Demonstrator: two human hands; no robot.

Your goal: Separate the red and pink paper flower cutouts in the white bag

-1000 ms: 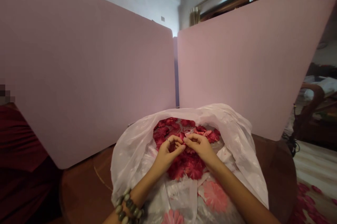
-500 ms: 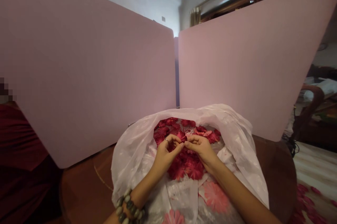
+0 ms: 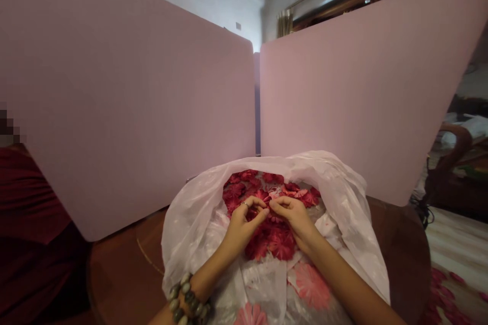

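Many frilled red flowers (image 3: 281, 244) lie at six o'clock in a crinkled white plastic bag (image 3: 186, 223); above them left hand (image 3: 243, 223) and right hand (image 3: 296, 217) curl, fingertips nearly meeting, grip unclear. Smooth pink panels (image 3: 171, 111) block ten and two o'clock.

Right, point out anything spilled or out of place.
One thing stands out: red petal-like pieces lie scattered on the pale floor at the lower right, beside the table. They look odd because other red flowers sit gathered in the white plastic bag; whether they fell or were put there, I cannot tell.
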